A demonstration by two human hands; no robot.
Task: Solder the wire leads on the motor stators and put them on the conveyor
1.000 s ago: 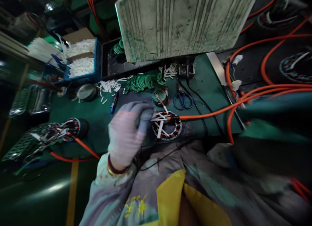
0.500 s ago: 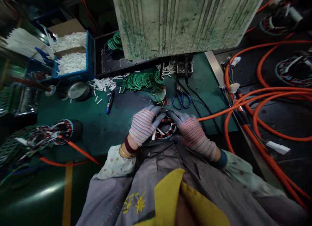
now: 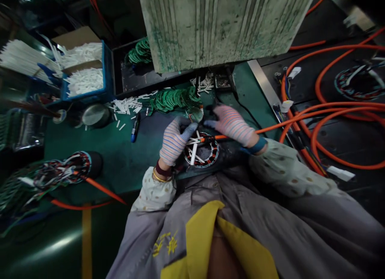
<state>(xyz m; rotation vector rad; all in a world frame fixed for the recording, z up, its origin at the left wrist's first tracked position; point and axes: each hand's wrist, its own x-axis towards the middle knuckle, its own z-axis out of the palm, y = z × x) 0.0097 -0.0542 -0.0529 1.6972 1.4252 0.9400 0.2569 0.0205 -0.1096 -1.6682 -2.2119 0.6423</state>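
at wound ring (image 3: pixel 216 153), now working apart: keeping left hand (image 3: pixel 174 141) by white tubes (image 3: pixel 194 153), lifted right hand (image 3: pixel 231 122) off, baring orange cable (image 3: pixel 221 137); cannot tell either grip

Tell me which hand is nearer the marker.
Left. The left hand is to the marker's right, apart from it; the right hand is farther right, near the orange cable.

A green workbench (image 3: pixel 129 162) bears a wired ring (image 3: pixel 215 152), loose white tubes (image 3: pixel 128 105), green strips (image 3: pixel 168 100) and a marker (image 3: pixel 135 128).
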